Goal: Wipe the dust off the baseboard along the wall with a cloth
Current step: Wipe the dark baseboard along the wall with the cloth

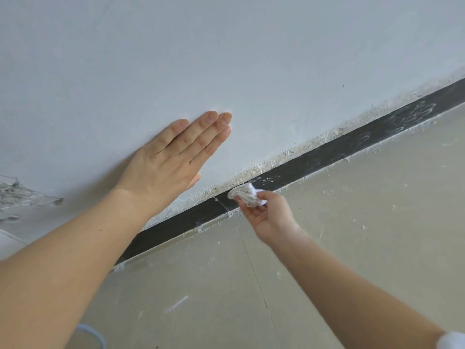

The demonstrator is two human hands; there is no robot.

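A black baseboard runs diagonally from lower left to upper right where the pale wall meets the floor. White dust streaks cover its upper right stretch; the stretch to the lower left looks darker and cleaner. My right hand grips a bunched white cloth and holds it against the baseboard near the middle. My left hand lies flat on the wall above the baseboard, fingers straight and together.
The beige tiled floor carries scattered white plaster specks and a tile joint running down from the baseboard. Crumbly plaster lines the baseboard's top edge. A patch of damaged wall shows at far left. A pale blue rim peeks in at the bottom left.
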